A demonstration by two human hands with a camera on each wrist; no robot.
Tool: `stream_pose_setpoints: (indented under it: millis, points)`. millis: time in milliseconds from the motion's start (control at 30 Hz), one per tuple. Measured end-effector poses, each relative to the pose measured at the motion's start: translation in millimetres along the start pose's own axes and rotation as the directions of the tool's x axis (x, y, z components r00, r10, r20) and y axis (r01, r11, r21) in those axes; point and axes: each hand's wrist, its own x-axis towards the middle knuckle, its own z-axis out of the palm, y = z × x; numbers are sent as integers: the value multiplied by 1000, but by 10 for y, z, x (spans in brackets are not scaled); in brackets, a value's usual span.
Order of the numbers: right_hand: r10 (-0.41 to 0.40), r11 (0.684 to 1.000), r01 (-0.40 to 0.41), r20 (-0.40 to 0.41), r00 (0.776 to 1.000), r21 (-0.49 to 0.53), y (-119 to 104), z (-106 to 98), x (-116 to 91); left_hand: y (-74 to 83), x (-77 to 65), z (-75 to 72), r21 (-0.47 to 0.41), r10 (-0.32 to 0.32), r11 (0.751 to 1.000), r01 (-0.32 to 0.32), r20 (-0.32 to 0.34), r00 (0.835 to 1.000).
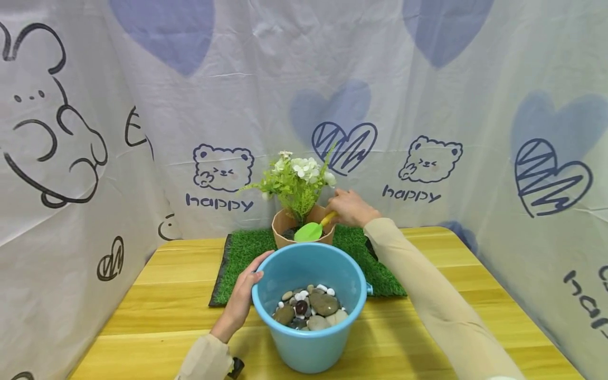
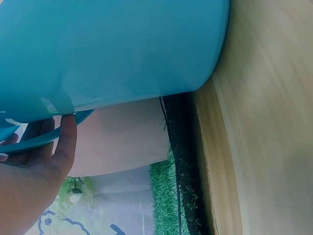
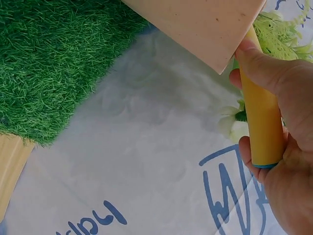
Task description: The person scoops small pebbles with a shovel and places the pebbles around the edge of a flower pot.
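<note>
Trowel (image 1: 309,232) duty, maybe midway: curling right-hand fingers (image 3: 246,152) round the handle (image 3: 264,117) over the planter (image 1: 282,241) by surface's (image 1: 180,295) back edge, gripping the bucket (image 1: 309,348) in front with left-hand fingers (image 2: 67,137), stones (image 1: 323,304) inside.

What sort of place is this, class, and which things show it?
Probably a staged tabletop booth: a yellow wood-grain table, white heart-printed sheets on three sides, and a green artificial-grass mat.

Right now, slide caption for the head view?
Right hand holds trowel at flowerpot; left hand holds blue bucket of pebbles.
</note>
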Motion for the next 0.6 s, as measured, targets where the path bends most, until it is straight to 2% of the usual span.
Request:
stream_pose_setpoints:
  millis: [200, 600]
  points:
    - [20, 999, -20, 9, 1000, -30, -20, -2, -8, 7, -4, 17, -3, -11, 1000, 11, -10, 1000]
    - [8, 998, -11, -47, 999, -62, 9, -11, -114, -18, -4, 12, -2, -20, 1000, 20, -12, 1000]
